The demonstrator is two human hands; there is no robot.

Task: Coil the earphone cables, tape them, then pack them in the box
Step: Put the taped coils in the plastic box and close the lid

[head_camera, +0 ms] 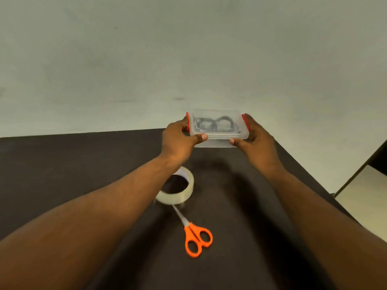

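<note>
Head view: we hold the box (217, 130) w/ both hands at the far edge of the dark surface (62, 174), lid on, red clips at both ends. Left hand (178, 139) grips the left end, thumb on the near lid corner, fingers curled round the far side by the clip. Right hand (257, 139) mirrors it on the right end, thumb on the near right corner. Gripping both ends likely keeps the box level and lets us press the clips home, though we can't tell if they're latched. Earphone cables (215, 124) sit inside, dark loops showing thru the clear lid, approx. two coils side by side; tape on them is too blurred to confirm. Tape roll (180, 189) lies near-left of the box, partly under our left forearm, and the orange scissors (195, 237) lie just nearer, blade tip by the roll. Both look set aside, so packing seems about done.
</note>
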